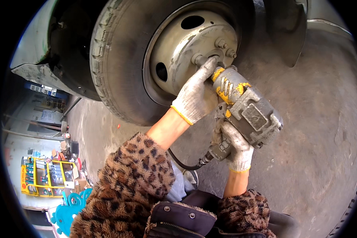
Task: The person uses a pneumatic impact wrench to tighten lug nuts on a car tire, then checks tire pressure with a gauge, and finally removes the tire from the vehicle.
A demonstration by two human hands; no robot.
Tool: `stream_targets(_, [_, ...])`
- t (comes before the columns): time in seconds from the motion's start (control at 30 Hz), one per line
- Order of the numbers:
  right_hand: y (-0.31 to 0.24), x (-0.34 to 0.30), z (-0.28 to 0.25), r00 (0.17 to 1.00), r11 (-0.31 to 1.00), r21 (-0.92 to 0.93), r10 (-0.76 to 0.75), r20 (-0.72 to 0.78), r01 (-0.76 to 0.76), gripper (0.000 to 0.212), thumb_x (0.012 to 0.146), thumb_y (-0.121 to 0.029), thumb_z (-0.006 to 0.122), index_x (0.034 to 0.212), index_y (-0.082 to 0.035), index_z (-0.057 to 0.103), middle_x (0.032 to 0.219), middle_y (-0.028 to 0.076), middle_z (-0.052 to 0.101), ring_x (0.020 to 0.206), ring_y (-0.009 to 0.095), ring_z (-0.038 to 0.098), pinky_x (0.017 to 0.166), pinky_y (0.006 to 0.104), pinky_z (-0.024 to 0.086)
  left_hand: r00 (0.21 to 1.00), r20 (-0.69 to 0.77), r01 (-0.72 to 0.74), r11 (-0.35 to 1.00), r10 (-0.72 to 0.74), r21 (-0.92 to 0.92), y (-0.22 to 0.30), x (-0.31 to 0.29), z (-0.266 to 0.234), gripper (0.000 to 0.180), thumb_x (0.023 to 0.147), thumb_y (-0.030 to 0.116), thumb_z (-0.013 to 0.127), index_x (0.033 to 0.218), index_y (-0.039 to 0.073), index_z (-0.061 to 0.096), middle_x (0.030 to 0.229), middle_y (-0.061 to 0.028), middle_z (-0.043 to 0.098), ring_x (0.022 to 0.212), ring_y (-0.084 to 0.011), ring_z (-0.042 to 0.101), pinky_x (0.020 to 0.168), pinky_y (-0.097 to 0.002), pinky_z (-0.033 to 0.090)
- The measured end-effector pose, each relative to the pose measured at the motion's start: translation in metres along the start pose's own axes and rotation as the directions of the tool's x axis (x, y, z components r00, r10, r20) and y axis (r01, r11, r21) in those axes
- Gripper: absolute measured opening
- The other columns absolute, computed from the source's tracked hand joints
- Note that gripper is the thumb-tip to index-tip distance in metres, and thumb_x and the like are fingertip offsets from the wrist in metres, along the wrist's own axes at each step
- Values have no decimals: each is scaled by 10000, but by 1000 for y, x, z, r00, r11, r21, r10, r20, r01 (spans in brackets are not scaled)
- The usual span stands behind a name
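Observation:
A worn grey and yellow air impact wrench is held up against the hub of a truck wheel. My right hand, in a white knit glove, is closed round its handle at the lower end. An air hose joins the handle's base. My left hand, gloved alike, supports the wrench's front end, with its fingers partly hidden behind the tool. Its thumb lies along the socket, which points at a nut on the pale steel rim. Other wheel nuts show beside the socket.
The black tyre stands under a pale vehicle body. A dark mudflap hangs at the upper right. Bare concrete floor stretches to the right. At far left are a yellow tool rack and a teal object.

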State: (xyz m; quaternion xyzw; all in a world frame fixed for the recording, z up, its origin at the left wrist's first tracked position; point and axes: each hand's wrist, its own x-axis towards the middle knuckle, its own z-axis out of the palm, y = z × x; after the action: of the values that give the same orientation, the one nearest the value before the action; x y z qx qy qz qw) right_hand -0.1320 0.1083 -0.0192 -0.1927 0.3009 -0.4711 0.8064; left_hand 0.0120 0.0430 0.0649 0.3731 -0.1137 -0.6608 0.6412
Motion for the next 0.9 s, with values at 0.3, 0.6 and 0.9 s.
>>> stream_targets(0.3, [-7, -17, 6, 989, 994, 66, 83, 122, -92, 333, 872, -195, 715, 1114, -3, 594, 784, 34, 542, 643, 142, 534, 555, 296, 458, 998, -64, -25, 999, 27, 31, -3, -6, 8, 298, 966, 245, 662, 1204, 78, 595, 1136, -58, 628, 1069, -196, 588, 992, -380, 474])
stream_targets(0.6, [-26, -32, 9, 973, 925, 330, 132, 186, -189, 189, 898, -146, 686, 972, -21, 564, 730, 20, 480, 656, 143, 469, 596, 300, 397, 987, 140, 57, 991, -73, 118, 1, -8, -15, 315, 985, 280, 624, 1220, 73, 584, 1164, -34, 630, 1110, -171, 576, 1012, -376, 451])
stream_targets(0.9, [-19, -37, 8, 972, 926, 328, 130, 194, -189, 184, 914, -144, 670, 990, -32, 545, 764, 17, 468, 663, 140, 471, 605, 307, 410, 975, 218, -4, 986, -32, 166, -3, -11, -10, 382, 1006, 351, 579, 1252, 59, 561, 1193, -47, 622, 1138, -186, 566, 1044, -382, 431])
